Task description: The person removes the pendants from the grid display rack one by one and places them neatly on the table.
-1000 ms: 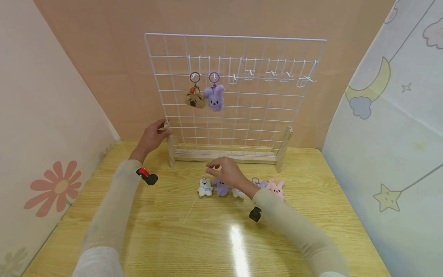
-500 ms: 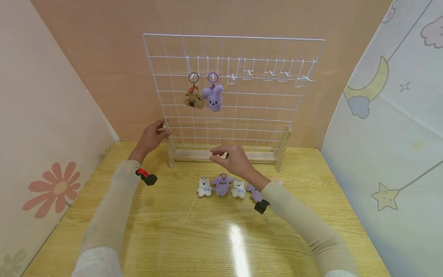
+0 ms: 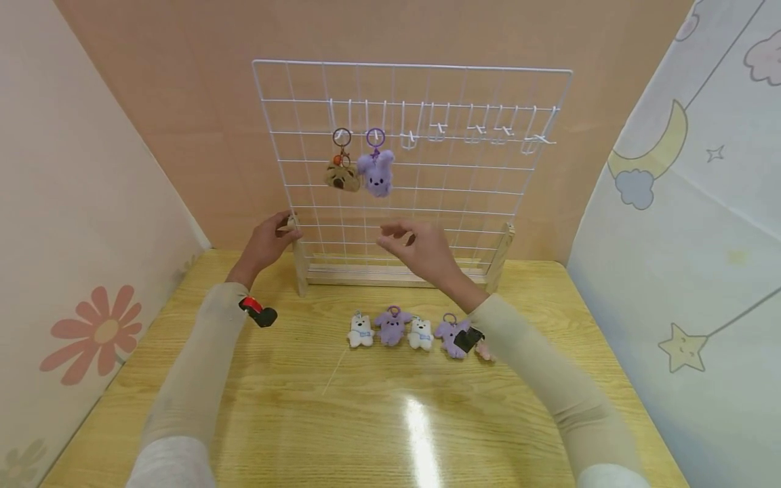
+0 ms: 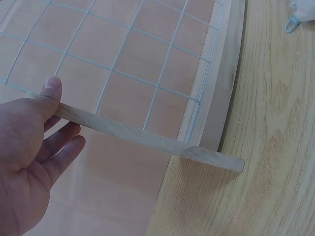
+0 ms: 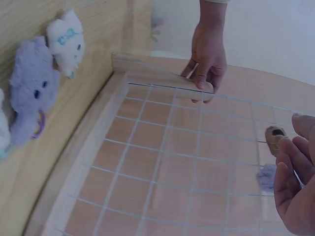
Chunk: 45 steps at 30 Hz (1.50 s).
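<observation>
Standing on a glossy table, the rack fronts a tan backdrop.

A yellowish wood-grain tabletop catches a bright streak of light. Behind it rises a plain tan backdrop. The pale left wall bears a coral flower; the whitish right wall shows a yellow crescent moon, clouds and a smiling star.

A flower and a moon decorate the side walls.
</observation>
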Available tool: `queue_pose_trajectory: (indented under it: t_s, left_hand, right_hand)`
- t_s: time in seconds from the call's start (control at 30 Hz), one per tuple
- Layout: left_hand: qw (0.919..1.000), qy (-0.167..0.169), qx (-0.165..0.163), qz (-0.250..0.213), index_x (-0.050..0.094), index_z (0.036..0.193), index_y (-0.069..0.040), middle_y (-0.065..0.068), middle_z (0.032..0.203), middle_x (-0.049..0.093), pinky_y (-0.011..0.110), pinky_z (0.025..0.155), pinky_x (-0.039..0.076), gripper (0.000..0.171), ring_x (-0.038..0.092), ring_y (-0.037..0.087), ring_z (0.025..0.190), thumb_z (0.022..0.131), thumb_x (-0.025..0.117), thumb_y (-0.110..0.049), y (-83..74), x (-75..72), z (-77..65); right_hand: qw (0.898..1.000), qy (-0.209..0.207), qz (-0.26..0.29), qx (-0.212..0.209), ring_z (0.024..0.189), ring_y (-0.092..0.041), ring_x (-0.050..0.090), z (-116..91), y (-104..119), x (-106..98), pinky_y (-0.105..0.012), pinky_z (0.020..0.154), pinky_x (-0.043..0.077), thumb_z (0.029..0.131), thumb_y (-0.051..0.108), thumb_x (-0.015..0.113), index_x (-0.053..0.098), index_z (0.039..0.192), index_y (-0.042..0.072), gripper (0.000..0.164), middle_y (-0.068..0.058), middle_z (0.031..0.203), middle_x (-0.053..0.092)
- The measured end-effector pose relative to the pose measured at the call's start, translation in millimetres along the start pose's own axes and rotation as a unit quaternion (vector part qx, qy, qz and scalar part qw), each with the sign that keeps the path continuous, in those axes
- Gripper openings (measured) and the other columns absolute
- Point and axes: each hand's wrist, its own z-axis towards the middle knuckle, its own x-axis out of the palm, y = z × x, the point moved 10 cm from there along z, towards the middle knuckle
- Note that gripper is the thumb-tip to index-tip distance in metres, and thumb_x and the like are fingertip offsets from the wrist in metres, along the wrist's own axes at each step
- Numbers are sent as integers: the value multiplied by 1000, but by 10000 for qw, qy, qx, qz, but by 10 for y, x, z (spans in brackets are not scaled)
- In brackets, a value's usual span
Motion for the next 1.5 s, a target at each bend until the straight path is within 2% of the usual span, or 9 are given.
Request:
queue_pose_trajectory:
  t_s: [0.2,0.57,0.73,1.07,1.33,1.5]
  left_hand:
    - [10000,-13,-5,-22,32,159,-3,26,155,42,59,107,46,62,50,46,136,107,57,-25,-10,-8,1]
    - [10000,11,-64,-37,33,159,-3,26,155,42,59,107,46,61,50,45,136,107,57,-24,-3,-4,0]
    - [10000,21,-56,-17,33,159,-3,26,155,42,59,107,46,65,50,45,136,106,57,-33,-12,-5,-8]
    - [10000,3,-28,-64,31,160,-4,25,156,41,59,107,45,63,50,44,136,107,57,-27,-5,-13,11]
    - [10000,5,-17,-67,33,159,-2,25,154,43,59,105,48,66,52,45,135,106,58,-31,2,1,26]
    - [10000,-6,-46,-57,33,159,-3,24,155,43,59,105,48,64,52,44,135,106,58,-30,24,1,27]
  right_hand:
    - [9967,-735,-7,-357,83,-14,69,231,188,-281,-27,64,55,95,26,76,77,116,7,28,-5,101,78]
    - [9863,-1595,93,-419,85,-18,69,548,262,-575,-19,65,51,93,22,78,77,115,2,30,-7,109,78]
    - [9853,-1670,-22,-356,85,-17,68,645,260,-592,-22,67,51,94,26,77,75,121,5,34,-6,114,77]
    - [9834,-1755,-369,-281,86,-20,69,808,223,-572,-27,67,47,95,26,76,73,125,5,37,-7,118,76]
    - [9813,-1872,-426,-140,84,-23,72,905,180,-543,-35,76,53,94,26,77,73,123,3,37,-9,120,75]
    - [9813,-1892,-360,0,82,-21,73,951,161,-502,-32,78,56,94,24,77,73,123,2,37,-10,118,75]
